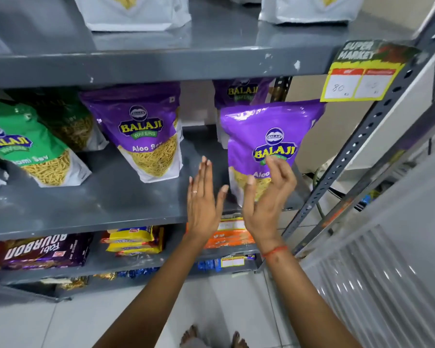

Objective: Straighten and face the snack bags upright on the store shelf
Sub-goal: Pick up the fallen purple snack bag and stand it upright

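Observation:
A purple Aloo Sev bag (pixel 269 131) stands upright at the front right of the grey middle shelf (pixel 86 207), label facing me. My right hand (pixel 266 197) is open just in front of its lower part, fingers apart, holding nothing. My left hand (pixel 202 197) is flat and open to the bag's left, over the shelf edge. Another purple bag (pixel 241 92) stands behind it. A second purple Aloo Sev bag (pixel 146 131) stands upright mid-shelf. A green sev bag (pixel 33 149) leans at the left, with a darker green bag (pixel 68 121) behind.
White pouches (pixel 133 13) stand on the upper shelf. A yellow price tag (pixel 359 81) hangs from the slotted upright post (pixel 362 136) at the right. Biscuit packs (pixel 43 252) and yellow packets (pixel 133 239) fill the lower shelf. My bare feet show on the tiled floor.

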A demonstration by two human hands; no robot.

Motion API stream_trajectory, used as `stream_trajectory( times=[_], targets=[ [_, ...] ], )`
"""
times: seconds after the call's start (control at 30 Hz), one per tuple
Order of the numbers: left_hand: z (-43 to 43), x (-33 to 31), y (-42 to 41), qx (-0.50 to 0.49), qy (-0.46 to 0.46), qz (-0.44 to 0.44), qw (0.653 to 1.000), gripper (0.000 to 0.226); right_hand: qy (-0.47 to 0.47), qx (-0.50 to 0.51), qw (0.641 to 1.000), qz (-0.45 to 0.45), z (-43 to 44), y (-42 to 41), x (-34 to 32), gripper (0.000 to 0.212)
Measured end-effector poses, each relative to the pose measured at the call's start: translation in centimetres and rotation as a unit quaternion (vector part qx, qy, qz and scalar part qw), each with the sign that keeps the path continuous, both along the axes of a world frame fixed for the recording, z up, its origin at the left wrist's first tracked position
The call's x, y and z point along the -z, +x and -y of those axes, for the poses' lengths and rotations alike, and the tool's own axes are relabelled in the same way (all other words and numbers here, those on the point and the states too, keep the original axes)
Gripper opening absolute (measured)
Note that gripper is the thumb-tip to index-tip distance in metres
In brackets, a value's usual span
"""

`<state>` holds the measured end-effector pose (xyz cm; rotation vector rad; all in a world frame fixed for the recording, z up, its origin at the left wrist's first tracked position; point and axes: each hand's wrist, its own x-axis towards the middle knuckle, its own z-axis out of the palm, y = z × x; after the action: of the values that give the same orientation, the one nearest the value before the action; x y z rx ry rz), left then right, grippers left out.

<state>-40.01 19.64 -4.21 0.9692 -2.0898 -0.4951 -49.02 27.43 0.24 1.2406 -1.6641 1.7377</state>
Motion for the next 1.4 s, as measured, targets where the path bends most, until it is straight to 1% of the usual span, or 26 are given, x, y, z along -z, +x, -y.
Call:
stream_trajectory(
  times=[0.07,0.13,0.23,0.3,0.33,0.4,0.47,0.5,0.53,0.57,0.6,0.67,0.73,0.8,0.87,0.93,1.07,1.1,1.17,1.2,1.23,1.3,1.33,1.4],
  targets=[
    [1.3,-1.4,1.7,-0.038,-0.042,-0.042,0.998,0.065,-0.019,-0.043,0.999,-0.019,2.7,2.8,-1.8,0.038],
    [3.6,-2.3,3.7,-0.088,-0.055,-0.079,0.991,0.068,-0.007,-0.071,0.997,-0.019,5.8,5.2,-2.7,0.037],
    [7.5,-2.4,7.3,-0.159,-0.024,-0.095,0.982,0.074,0.081,-0.093,0.992,0.009,10.5,7.2,-1.5,0.04],
    [10.6,-1.7,10.1,-0.177,0.019,-0.082,0.98,0.082,0.156,-0.11,0.98,0.064,13.6,8.0,0.0,0.051],
    [11.9,-1.3,11.1,-0.16,0.053,-0.079,0.983,0.088,0.196,-0.115,0.968,0.101,14.8,8.0,0.9,0.061],
    [14.7,-0.6,12.8,-0.07,0.161,-0.096,0.98,0.1,0.268,-0.131,0.938,0.174,17.2,7.8,2.3,0.081],
    [17.2,-0.6,13.9,0.011,0.274,-0.102,0.956,0.106,0.306,-0.198,0.893,0.263,18.8,7.5,3.1,0.09],
    [18.1,-0.6,14.1,0.034,0.315,-0.09,0.944,0.104,0.322,-0.241,0.865,0.299,19.3,7.2,3.3,0.09],
    [18.9,-0.7,14.3,0.05,0.341,-0.08,0.935,0.095,0.34,-0.271,0.843,0.315,19.7,7.1,3.5,0.087],
    [19.5,-0.6,14.5,0.067,0.357,-0.076,0.929,0.084,0.358,-0.28,0.834,0.311,19.9,7.0,3.6,0.084],
    [20.0,-0.4,14.6,0.083,0.37,-0.077,0.922,0.077,0.366,-0.28,0.833,0.307,19.8,7.0,3.9,0.082],
    [20.1,-0.2,15.1,0.104,0.387,-0.077,0.913,0.073,0.353,-0.264,0.842,0.311,18.9,7.6,4.1,0.081],
    [19.0,-0.1,15.8,0.114,0.393,-0.08,0.909,0.073,0.338,-0.25,0.852,0.311,17.4,8.5,4.5,0.08],
    [17.0,0.2,16.8,0.121,0.398,-0.079,0.906,0.078,0.341,-0.249,0.855,0.301,15.5,9.0,5.0,0.08],
    [14.8,0.5,17.5,0.118,0.392,-0.061,0.91,0.078,0.358,-0.251,0.851,0.29,13.4,9.3,5.4,0.081],
    [12.8,0.8,18.2,0.102,0.377,-0.046,0.919,0.074,0.375,-0.25,0.848,0.28,11.5,9.6,5.5,0.081],
    [10.4,0.8,18.8,0.099,0.356,-0.029,0.929,0.07,0.38,-0.255,0.841,0.287,9.2,10.2,5.6,0.08],
    [10.2,0.7,18.9,0.099,0.356,-0.027,0.929,0.07,0.377,-0.265,0.837,0.294,8.8,10.3,5.3,0.075],
    [10.2,0.4,19.1,0.1,0.366,-0.031,0.925,0.069,0.344,-0.298,0.828,0.326,8.3,10.5,4.4,0.055],
    [10.2,0.2,19.2,0.102,0.373,-0.036,0.921,0.07,0.306,-0.31,0.835,0.337,8.2,10.5,3.9,0.044],
    [10.2,0.0,19.2,0.104,0.378,-0.039,0.919,0.074,0.259,-0.304,0.85,0.342,8.2,10.5,3.4,0.035],
    [10.2,-0.3,19.0,0.112,0.376,-0.032,0.919,0.088,0.19,-0.252,0.89,0.329,8.7,10.3,2.1,0.028],
    [10.2,-0.4,18.9,0.114,0.374,-0.03,0.92,0.093,0.173,-0.228,0.904,0.316,9.1,10.1,1.4,0.026],
    [10.3,-0.3,18.7,0.111,0.371,-0.033,0.921,0.094,0.165,-0.21,0.916,0.299,9.8,9.7,0.3,0.021]
  ],
)
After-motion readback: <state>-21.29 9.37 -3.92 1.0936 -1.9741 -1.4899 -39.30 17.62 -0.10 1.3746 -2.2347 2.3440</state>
